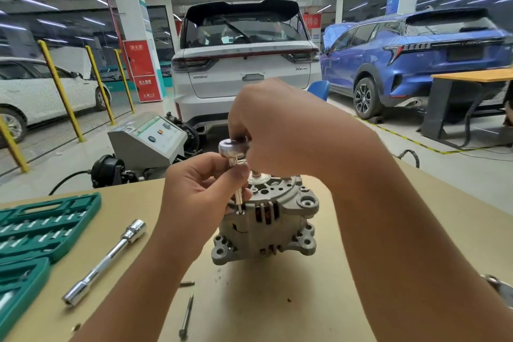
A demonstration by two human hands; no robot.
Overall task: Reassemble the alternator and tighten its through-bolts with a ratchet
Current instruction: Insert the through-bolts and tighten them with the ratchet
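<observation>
The place is a large indoor garage with white walls and white pillars [130, 16]. The floor [433, 158] is pale grey and has yellow lines painted on it. A white car [245, 66] stands in the middle with its back toward the camera, a blue car [416, 58] is at the right, and another white car [41, 89] at the left behind yellow posts [59, 89]. Long ceiling lamps give light. Near the front is a beige table [277, 300], and a desk with an orange top [472, 76] stands far right
</observation>
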